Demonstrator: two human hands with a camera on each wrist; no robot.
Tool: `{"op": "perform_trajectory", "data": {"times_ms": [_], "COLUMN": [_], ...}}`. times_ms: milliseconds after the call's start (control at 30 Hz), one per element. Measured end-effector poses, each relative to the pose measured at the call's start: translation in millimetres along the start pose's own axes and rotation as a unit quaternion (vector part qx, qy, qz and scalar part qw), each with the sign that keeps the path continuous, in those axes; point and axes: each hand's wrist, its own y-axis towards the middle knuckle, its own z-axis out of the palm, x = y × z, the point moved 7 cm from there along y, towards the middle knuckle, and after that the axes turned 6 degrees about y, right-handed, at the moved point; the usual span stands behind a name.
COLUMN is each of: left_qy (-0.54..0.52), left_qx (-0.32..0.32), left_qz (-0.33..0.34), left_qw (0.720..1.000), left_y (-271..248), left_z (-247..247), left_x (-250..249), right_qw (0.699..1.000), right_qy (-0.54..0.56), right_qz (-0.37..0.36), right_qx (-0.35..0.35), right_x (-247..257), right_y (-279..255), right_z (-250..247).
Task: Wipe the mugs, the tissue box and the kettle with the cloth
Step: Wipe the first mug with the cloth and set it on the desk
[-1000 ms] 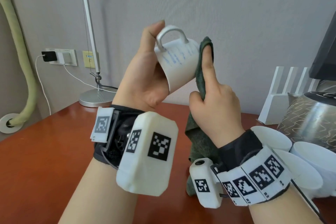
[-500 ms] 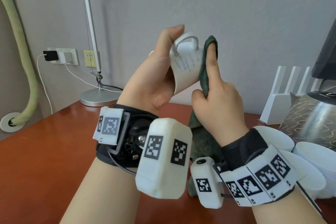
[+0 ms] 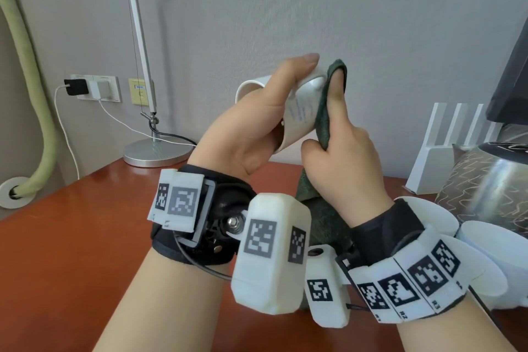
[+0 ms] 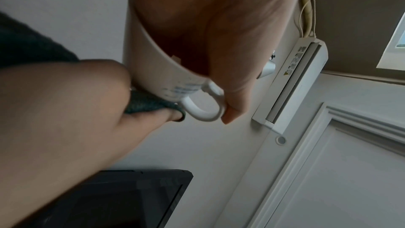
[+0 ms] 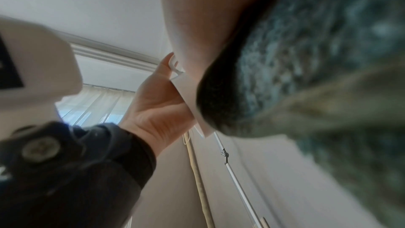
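— What have you got in your left hand (image 3: pixel 251 128)?

— A white mug (image 3: pixel 300 114), held up in the air above the table (image 3: pixel 71 237). My fingers are curled round its body and my thumb lies along the top, by the handle (image 4: pixel 203 108). The mug is tipped on its side, mouth toward my left, base toward the cloth.

— And the right hand (image 3: pixel 343 157)?

— It grips the dark green cloth (image 3: pixel 324 111). My forefinger is stretched up with the cloth draped over its tip, pressing it against the mug's wall just beside the handle. The other fingers are curled tight on the bunched cloth lower down, and the rest of it hangs to the table behind my wrists.

— So the two hands are touching?

— Nearly; only the cloth and the mug are between them. From the left wrist I see my forefinger under the cloth, right against the handle's root.

— Where are the other things?

— The kettle (image 3: pixel 485 188), shiny with a wavy pattern, stands at my far right on the table. Two more white mugs (image 3: pixel 491 246) lie just beside it, partly hidden by my right wrist. The tissue box I cannot make out.

— Anything else?

— A lamp (image 3: pixel 155 148) on its round base by the wall, well apart to the left.
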Motion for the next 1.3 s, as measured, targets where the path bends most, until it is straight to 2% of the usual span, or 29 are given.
{"op": "perform_trajectory", "data": {"times_ms": [167,333,467,600,833,1000,1067,1200,1300], "left_qy": [0.012,0.106,0.127,0.127,0.123,0.066,0.046,-0.085,-0.159], "left_qx": [0.005,0.1,0.133,0.145,0.152,0.165,0.138,0.053,0.05], "left_qz": [0.028,0.0,-0.01,-0.022,0.01,-0.002,-0.007,-0.046,-0.047], "left_qw": [1.0,0.989,0.983,0.981,0.981,0.984,0.989,0.994,0.985], "left_y": [0.7,6.8,7.3,6.7,8.7,5.6,7.5,10.9,14.5], "left_z": [-5.2,3.2,2.8,3.6,3.8,6.6,5.6,-6.1,-13.4], "left_x": [-2.8,9.8,16.5,19.8,13.5,14.2,14.6,15.6,11.1], "right_qw": [0.999,0.995,0.989,0.988,0.99,0.993,0.994,0.995,0.991], "right_qy": [0.018,0.085,0.124,0.106,0.031,-0.001,0.0,-0.05,-0.103], "right_qz": [0.016,0.032,0.05,0.055,0.024,0.03,0.032,-0.004,-0.033], "right_qx": [0.037,0.052,0.07,0.094,0.133,0.118,0.104,0.084,0.079], "right_x": [2.2,1.9,-5.1,-7.5,7.3,-0.8,-2.8,3.6,6.5], "right_y": [-3.7,-0.8,4.4,6.2,-4.2,0.0,1.2,-2.0,-4.9], "right_z": [12.6,14.8,9.0,5.1,20.0,12.5,7.3,8.7,17.2]}}
